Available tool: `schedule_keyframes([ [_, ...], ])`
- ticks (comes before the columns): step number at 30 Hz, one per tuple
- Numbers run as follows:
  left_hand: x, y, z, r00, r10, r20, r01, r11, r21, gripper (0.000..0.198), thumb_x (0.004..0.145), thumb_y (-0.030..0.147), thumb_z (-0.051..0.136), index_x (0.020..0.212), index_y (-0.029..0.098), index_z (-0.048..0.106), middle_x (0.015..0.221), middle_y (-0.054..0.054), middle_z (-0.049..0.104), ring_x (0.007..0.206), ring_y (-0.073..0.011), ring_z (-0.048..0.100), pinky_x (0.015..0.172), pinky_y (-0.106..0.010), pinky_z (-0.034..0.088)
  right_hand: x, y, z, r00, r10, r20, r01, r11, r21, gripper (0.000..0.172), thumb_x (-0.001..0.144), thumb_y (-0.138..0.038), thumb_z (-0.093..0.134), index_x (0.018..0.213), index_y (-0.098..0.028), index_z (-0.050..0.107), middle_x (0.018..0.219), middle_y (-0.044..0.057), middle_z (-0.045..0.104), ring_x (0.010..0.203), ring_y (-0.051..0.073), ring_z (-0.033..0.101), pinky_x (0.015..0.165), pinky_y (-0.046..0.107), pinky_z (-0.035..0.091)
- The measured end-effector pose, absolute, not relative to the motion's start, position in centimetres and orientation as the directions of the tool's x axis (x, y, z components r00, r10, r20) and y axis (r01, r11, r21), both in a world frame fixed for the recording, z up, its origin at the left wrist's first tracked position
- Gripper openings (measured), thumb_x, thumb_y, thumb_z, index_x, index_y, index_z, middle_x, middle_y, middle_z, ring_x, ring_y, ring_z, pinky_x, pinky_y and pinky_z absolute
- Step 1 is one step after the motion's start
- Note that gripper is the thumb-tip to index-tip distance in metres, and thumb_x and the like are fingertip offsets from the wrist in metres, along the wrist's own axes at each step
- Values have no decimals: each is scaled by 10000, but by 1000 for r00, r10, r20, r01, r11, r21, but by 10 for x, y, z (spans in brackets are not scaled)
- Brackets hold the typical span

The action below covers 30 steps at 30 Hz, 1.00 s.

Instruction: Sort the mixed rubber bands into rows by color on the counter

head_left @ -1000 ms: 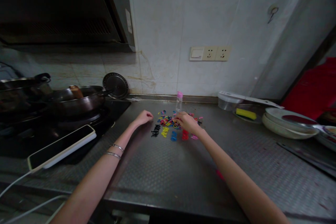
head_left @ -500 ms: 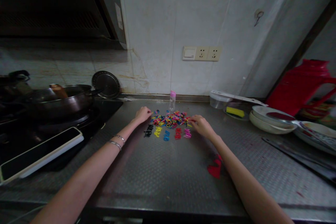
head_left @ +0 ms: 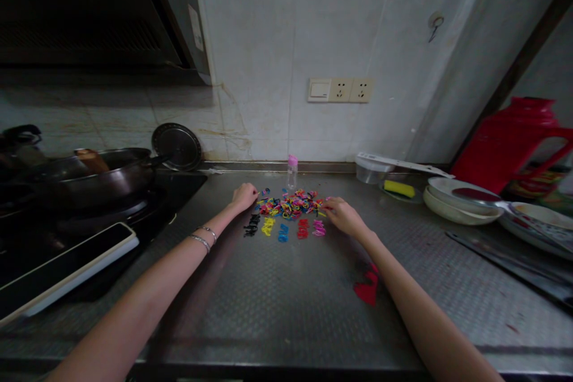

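Observation:
A mixed heap of small coloured rubber bands [head_left: 290,205] lies on the metal counter between my two hands. My left hand [head_left: 245,196] is at the heap's left edge, fingertips pinched; whatever they hold is too small to make out. At the right edge, my right hand [head_left: 341,215] has its fingers drawn together against the bands, and their tips are partly hidden. In front of the heap lie separate groups of bands: black [head_left: 252,225], yellow [head_left: 268,226], blue [head_left: 283,233], red [head_left: 303,228] and pink [head_left: 319,227].
Behind the heap stands a small clear bottle with a pink top [head_left: 292,172]. A red heart-shaped piece [head_left: 367,289] lies by my right forearm. On the left are a pan [head_left: 107,176] and a phone-like device [head_left: 67,268]; on the right, stacked bowls [head_left: 461,209] and a red flask [head_left: 505,143].
The view has shifted slightly. Both hands stay at the two sides of the heap, with only slight finger movement; the colour groups look the same.

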State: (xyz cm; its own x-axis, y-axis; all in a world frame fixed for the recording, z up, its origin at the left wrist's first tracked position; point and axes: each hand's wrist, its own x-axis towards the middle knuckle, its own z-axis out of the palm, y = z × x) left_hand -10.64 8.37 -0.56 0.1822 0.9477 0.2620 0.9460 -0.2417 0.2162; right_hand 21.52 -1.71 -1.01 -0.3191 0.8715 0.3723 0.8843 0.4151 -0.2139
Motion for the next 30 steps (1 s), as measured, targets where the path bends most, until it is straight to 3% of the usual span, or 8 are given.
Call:
schedule_keyframes([
  [6, -107, 84, -3, 121, 960, 254, 938, -194, 287, 184, 727, 233, 515, 773, 197, 691, 844, -66, 669, 790, -187, 586, 685, -251, 414, 211, -20, -8, -323, 876, 358, 896, 405, -183, 237, 839, -236, 409, 907, -187, 630, 933, 67, 608, 987, 155, 498, 849, 234, 361],
  [10, -113, 75, 3, 237, 927, 291, 820, -352, 452, 194, 713, 230, 532, 792, 148, 689, 805, -60, 675, 738, -156, 583, 677, -226, 409, 210, -21, -7, -319, 875, 364, 901, 399, -169, 241, 845, -254, 401, 902, -195, 628, 953, 69, 606, 1003, 157, 492, 846, 238, 365],
  [13, -113, 59, 8, 352, 887, 297, 731, -459, 505, 201, 701, 243, 550, 782, 123, 689, 753, -53, 671, 684, -145, 569, 644, -223, 404, 209, -21, -7, -337, 867, 368, 894, 417, -162, 237, 845, -246, 399, 896, -193, 624, 951, 66, 608, 1012, 159, 487, 847, 240, 365],
  [19, -99, 23, 15, 543, 802, 248, 669, -592, 449, 190, 703, 245, 555, 754, 126, 694, 742, -48, 661, 657, -129, 550, 622, -213, 380, 208, -18, -9, -358, 857, 370, 884, 438, -160, 236, 840, -230, 399, 905, -181, 621, 982, 69, 606, 1026, 163, 477, 850, 244, 367],
  [30, -100, 17, 2, 647, 743, 173, 630, -648, 427, 190, 709, 189, 518, 777, 126, 684, 746, -28, 657, 639, -112, 549, 599, -186, 370, 206, -20, -8, -389, 836, 387, 869, 472, -146, 231, 833, -228, 404, 871, -174, 625, 947, 68, 609, 976, 166, 490, 836, 247, 373],
])
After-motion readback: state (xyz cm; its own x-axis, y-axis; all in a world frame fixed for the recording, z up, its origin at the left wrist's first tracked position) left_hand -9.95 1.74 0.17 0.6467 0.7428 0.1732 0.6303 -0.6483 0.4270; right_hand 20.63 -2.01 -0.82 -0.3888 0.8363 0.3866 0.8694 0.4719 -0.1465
